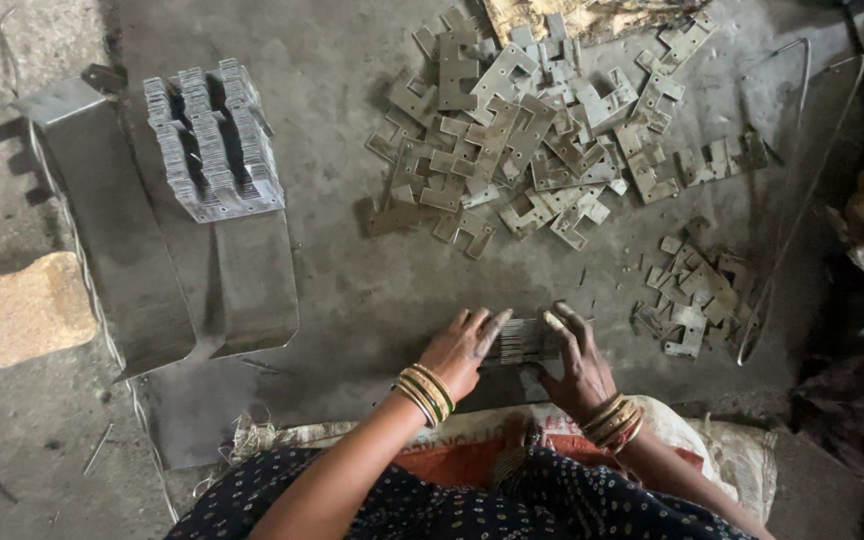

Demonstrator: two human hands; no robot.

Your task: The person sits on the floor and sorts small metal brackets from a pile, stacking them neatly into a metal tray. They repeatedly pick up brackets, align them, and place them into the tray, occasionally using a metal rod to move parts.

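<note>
Hands squaring a plate stack
Left hand and right hand press stack from both sides; loose plates beyond

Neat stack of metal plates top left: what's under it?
The neat stack of plates stands on a bent sheet-metal piece lying on the concrete floor. The stack covers the sheet's upper end, so anything beneath there is hidden.

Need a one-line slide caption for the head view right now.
Left hand and right hand press a small stack of metal plates together on the floor, loose plates scattered beyond.
</note>
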